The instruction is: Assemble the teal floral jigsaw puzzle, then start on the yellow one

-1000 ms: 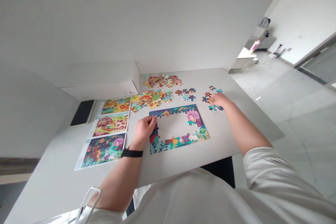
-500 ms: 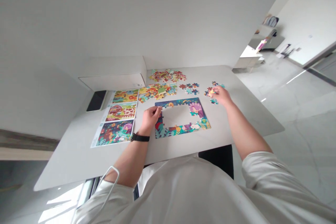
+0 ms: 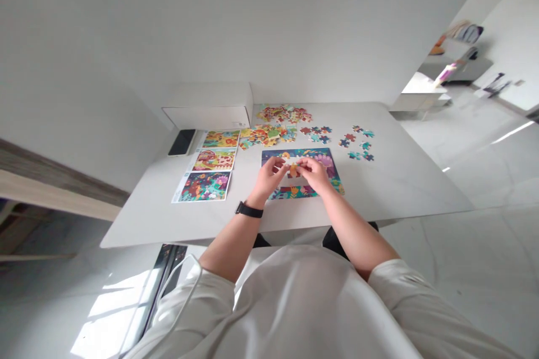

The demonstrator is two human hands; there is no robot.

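A partly built jigsaw frame (image 3: 320, 158) with a dark blue, flowered picture lies on the white table (image 3: 404, 179) in front of me. Both hands meet over its hollow middle. My left hand (image 3: 269, 175), with a black watch on the wrist, and my right hand (image 3: 314, 173) pinch a small orange and yellow puzzle piece (image 3: 293, 168) between their fingertips. A handful of loose blue and red pieces (image 3: 357, 145) lies to the right of the frame.
Heaps of loose colourful pieces (image 3: 273, 126) lie behind the frame. Three picture cards (image 3: 213, 165) sit in a column to the left, with a black phone (image 3: 182, 142) beyond them. A white box (image 3: 208, 109) stands against the wall. The table edge runs close to my body.
My right hand left the loose pieces at the right and came in over the frame with a piece. The left hand shifted from the frame's left edge to meet it.
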